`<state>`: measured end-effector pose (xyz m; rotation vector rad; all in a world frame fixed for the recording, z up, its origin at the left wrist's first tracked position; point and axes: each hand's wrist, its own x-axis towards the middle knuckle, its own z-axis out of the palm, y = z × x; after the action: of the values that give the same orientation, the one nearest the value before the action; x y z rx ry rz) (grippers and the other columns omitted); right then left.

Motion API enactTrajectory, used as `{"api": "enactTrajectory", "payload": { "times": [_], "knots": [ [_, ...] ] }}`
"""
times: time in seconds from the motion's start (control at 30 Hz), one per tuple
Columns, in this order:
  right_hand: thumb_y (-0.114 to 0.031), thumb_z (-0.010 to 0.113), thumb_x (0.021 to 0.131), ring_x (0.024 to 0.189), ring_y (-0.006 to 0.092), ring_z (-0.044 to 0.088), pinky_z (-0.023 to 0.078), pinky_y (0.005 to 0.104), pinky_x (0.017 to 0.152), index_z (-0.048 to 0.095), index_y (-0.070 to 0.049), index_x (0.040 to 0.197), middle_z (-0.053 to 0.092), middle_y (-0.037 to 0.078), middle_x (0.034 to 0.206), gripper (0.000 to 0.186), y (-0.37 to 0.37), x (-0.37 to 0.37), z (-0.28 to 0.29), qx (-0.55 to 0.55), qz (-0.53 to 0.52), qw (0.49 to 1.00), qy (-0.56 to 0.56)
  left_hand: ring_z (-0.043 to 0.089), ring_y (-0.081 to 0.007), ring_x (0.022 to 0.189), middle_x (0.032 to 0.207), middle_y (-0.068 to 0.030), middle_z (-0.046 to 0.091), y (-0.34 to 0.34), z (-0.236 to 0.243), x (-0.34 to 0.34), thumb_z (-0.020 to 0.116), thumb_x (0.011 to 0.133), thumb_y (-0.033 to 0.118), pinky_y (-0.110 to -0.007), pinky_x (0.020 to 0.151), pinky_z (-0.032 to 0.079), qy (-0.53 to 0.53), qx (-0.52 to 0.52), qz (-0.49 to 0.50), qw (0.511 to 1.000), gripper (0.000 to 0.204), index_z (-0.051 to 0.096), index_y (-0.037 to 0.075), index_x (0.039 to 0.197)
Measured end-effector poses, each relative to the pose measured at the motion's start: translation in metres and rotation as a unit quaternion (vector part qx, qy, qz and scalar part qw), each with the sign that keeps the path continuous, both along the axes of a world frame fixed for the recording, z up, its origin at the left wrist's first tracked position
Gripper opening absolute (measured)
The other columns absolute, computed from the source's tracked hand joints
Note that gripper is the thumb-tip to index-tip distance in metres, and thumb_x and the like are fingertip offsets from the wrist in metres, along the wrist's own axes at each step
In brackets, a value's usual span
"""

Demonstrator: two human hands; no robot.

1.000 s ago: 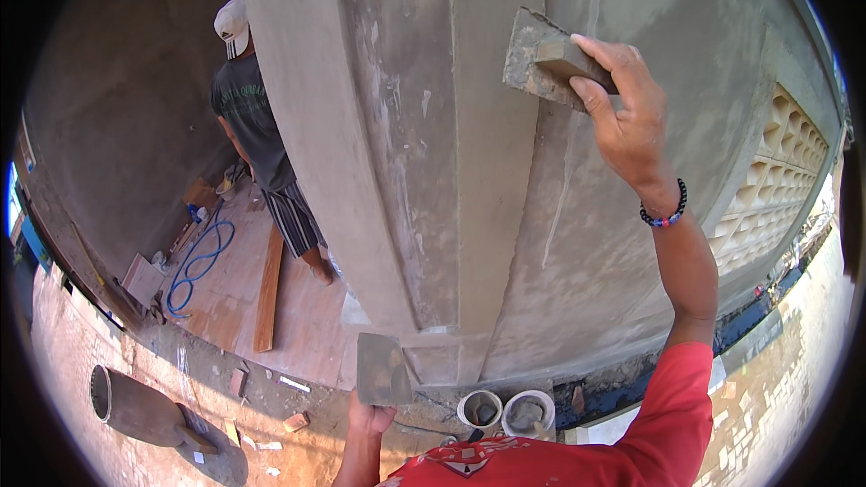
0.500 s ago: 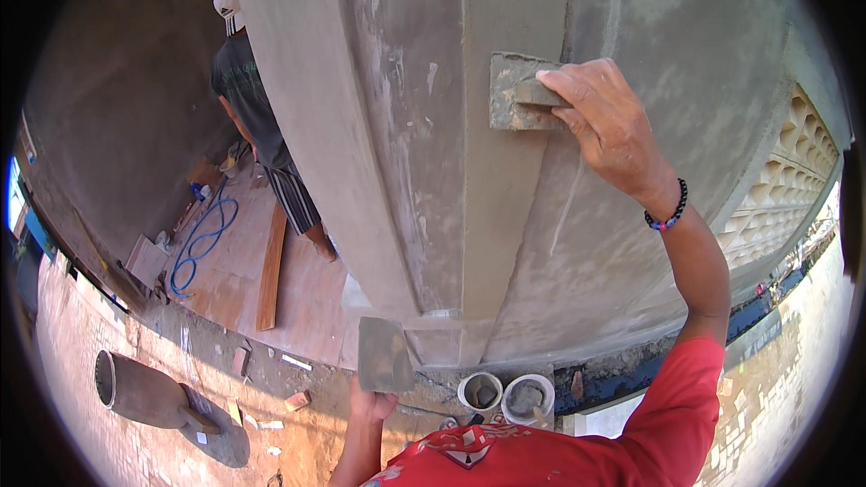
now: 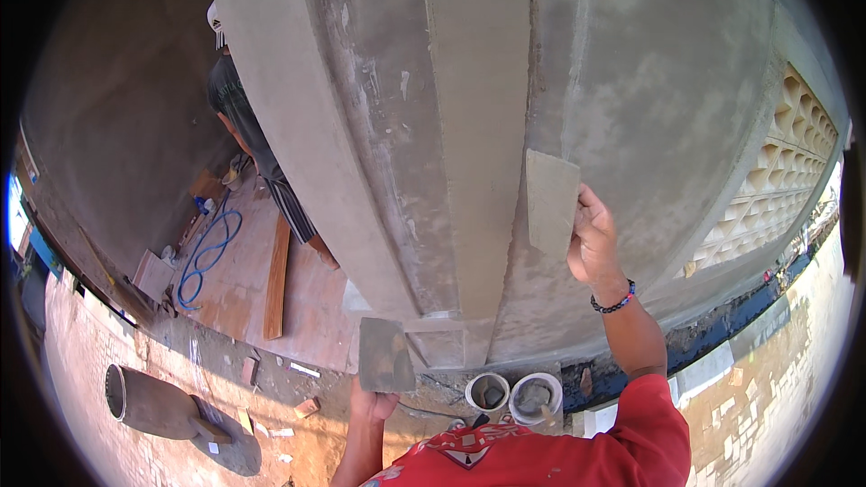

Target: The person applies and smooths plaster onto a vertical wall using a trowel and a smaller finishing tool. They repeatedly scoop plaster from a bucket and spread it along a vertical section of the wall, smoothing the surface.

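Observation:
My right hand (image 3: 594, 239) grips a plastering float (image 3: 553, 203) by its back. The float is turned so that its flat grey face shows, just right of a raised band of smooth plaster (image 3: 483, 135) on the wall. Whether its edge touches the wall I cannot tell. Low in front of me, my left hand (image 3: 373, 403) is closed on the lower end of a rectangular plasterer's hawk (image 3: 386, 354), whose grey face bears a thin smear of mortar. The hawk's handle is hidden.
Two white buckets (image 3: 557, 404) with grey mix stand at the wall's foot. A dark drain channel (image 3: 713, 335) runs rightward below vent blocks (image 3: 798, 140). Leftward are a co-worker (image 3: 245, 117), a wooden plank (image 3: 277, 280), a blue hose (image 3: 191, 275) and a grey cylinder (image 3: 153, 403).
My right hand has come down from high on the plaster band, bringing the float off it and tilting its face into view. My left hand and the hawk have hardly moved.

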<state>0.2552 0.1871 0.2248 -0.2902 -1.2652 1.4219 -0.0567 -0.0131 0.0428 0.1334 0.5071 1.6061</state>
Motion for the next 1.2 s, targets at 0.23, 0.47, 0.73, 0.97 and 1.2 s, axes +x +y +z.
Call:
{"api": "enactTrajectory", "payload": {
  "times": [0.23,0.47,0.73,0.97,1.2],
  "knots": [
    [-0.009,0.056,0.092,0.1,0.0169,0.061,0.054,0.0291,0.079,0.037,0.003,0.134,0.059,0.013,0.117,0.048,0.023,-0.012,0.051,0.097,-0.082,0.984,0.125,0.063,-0.0228,0.097,0.108,-0.008,0.064,-0.002,0.007,0.003,0.05,0.093,0.022,-0.035,0.08,0.055,0.026,-0.037,0.022,0.999,0.028,0.058,0.006,0.114],
    [-0.009,0.06,0.09,0.093,0.0147,0.062,0.056,0.0284,0.07,0.044,0.004,0.132,0.065,0.013,0.103,0.046,0.042,-0.028,0.148,0.255,-0.185,0.948,0.038,0.062,-0.0234,0.099,0.109,-0.009,0.063,-0.003,0.01,0.001,0.052,0.092,0.02,-0.035,0.082,0.054,0.032,-0.022,0.022,0.999,0.027,0.058,0.005,0.114],
    [-0.01,0.06,0.091,0.09,0.0146,0.063,0.055,0.0261,0.065,0.046,0.001,0.133,0.065,0.013,0.104,0.046,0.023,-0.041,0.1,0.206,-0.22,0.953,-0.032,0.062,-0.0226,0.098,0.109,-0.0088,0.063,-0.002,0.009,0.007,0.053,0.092,0.02,-0.034,0.082,0.054,0.02,-0.032,0.02,0.999,0.028,0.058,0.005,0.114],
    [-0.007,0.061,0.09,0.096,0.0151,0.06,0.053,0.0261,0.073,0.047,0.001,0.133,0.06,0.014,0.114,0.046,0.016,-0.033,-0.046,0.125,-0.209,0.967,-0.077,0.063,-0.0221,0.097,0.109,-0.008,0.063,0.003,0.008,0.006,0.051,0.093,0.02,-0.034,0.082,0.054,0.051,-0.055,0.004,0.997,0.028,0.057,0.005,0.115],
    [-0.006,0.06,0.089,0.094,0.0151,0.06,0.054,0.0284,0.073,0.042,0.004,0.135,0.06,0.015,0.114,0.05,-0.001,0.0,-0.086,0.025,-0.147,0.988,-0.034,0.063,-0.0255,0.094,0.109,-0.0113,0.063,0.012,0.026,0.018,0.048,0.093,0.016,-0.038,0.078,0.054,0.037,-0.051,0.015,0.998,0.029,0.055,0.002,0.116]
  ]
}}
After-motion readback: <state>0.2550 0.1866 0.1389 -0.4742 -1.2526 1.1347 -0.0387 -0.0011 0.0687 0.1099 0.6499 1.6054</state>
